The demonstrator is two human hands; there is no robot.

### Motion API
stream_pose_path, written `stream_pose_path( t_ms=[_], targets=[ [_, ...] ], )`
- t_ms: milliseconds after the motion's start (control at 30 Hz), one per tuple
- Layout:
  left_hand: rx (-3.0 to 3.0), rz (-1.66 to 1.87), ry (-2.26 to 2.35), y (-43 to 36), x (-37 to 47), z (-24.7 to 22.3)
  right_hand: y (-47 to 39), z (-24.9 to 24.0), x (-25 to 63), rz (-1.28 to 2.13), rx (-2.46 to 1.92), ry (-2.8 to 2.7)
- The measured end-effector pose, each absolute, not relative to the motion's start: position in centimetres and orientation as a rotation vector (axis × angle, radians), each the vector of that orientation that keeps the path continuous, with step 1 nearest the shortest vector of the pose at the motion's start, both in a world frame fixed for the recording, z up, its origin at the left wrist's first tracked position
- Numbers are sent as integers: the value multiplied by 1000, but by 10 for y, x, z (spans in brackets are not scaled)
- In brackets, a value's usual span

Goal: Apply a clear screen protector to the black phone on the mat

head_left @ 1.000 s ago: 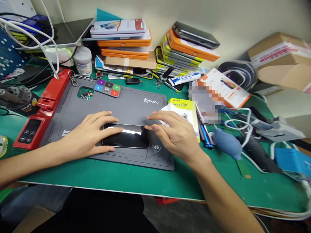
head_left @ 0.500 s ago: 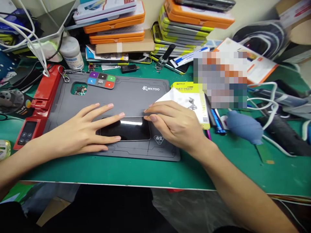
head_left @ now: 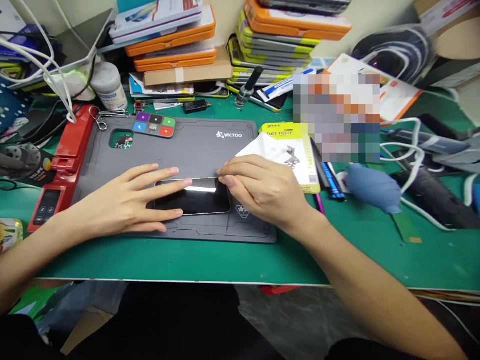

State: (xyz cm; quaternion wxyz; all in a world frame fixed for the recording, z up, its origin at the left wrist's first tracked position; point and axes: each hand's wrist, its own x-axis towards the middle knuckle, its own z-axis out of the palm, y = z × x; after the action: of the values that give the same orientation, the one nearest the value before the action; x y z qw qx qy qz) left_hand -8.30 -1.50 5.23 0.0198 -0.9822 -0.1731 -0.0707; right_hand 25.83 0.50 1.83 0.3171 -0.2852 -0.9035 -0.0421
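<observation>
A black smartphone [head_left: 204,199] lies screen up on the grey work mat [head_left: 187,150], a bright reflection along its top edge. My left hand [head_left: 138,200] is open, its fingers spread over the left part of the phone, with two fingertips on the screen. At the phone's upper right corner, my right hand [head_left: 262,187] is closed, thumb and index finger pinched together. Whatever lies between those fingers is too small or hidden to make out. Behind this hand a white sheet [head_left: 252,146] overlaps the yellow-and-white battery box [head_left: 305,167].
Left of the mat stands a red device [head_left: 69,155] with a dark panel. A coloured tile strip [head_left: 154,125] rests on the mat's top. Stacked orange cases [head_left: 172,60] line the back. To the right are a blue air blower [head_left: 373,187], white cables and blue-handled tools [head_left: 334,184].
The view has shifted slightly. My right fingertips have moved a little left along the phone's top edge. The left hand keeps its place on the phone.
</observation>
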Motion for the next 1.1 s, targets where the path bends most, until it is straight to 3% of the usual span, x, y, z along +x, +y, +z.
stream_pose_path(
  t_ms=[300,600,1100],
  targets=[
    [-2977,-234,-614,-30,-69,34,4,23,264,28,-959,-2489],
    [-2864,-476,-1046,-24,-73,29,10,26,270,375,-1038,-2498],
    [-2788,-644,-818,-24,-75,32,21,30,289,688,-786,-2585]
  ],
)
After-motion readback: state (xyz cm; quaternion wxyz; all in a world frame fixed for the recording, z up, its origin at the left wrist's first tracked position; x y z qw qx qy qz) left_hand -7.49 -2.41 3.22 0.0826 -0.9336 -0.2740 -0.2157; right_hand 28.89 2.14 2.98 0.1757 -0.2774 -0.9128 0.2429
